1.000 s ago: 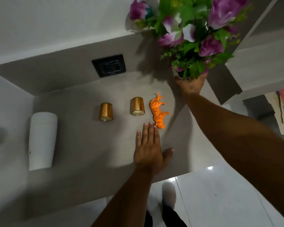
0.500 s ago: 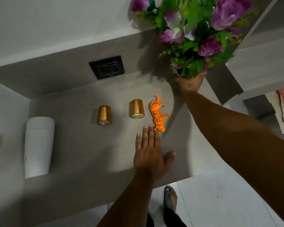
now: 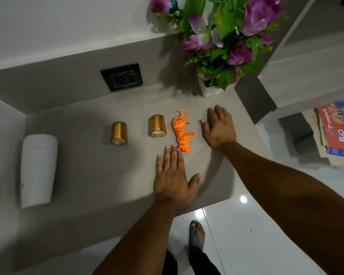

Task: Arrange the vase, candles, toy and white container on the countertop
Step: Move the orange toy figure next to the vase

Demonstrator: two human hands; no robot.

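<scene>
Now that the right hand (image 3: 219, 126) has let go of the vase (image 3: 210, 90), it lies flat and empty on the countertop (image 3: 77, 165), just right of the toy tiger (image 3: 182, 130) — half a second ago it was up at the base of the vase, so that piece looks placed. Only one view here, the head camera, so that's all I've got. The vase of purple flowers stands upright at the back right corner, near the wall, well apart from both hands. The left hand (image 3: 172, 175) hasn't moved: palm down, fingers spread, gripping nothing, fingertips touching or just short of the tiger's head end. The tiger lies on its side between the two hands. Left of it stand the two gold candles (image 3: 157, 126), the other one (image 3: 118, 132) further left, and the white container (image 3: 39, 169) is way off at the left end, well apart from everything. My guess — with the vase set down, the tiger is next, since it's lying down and both hands flank it.
</scene>
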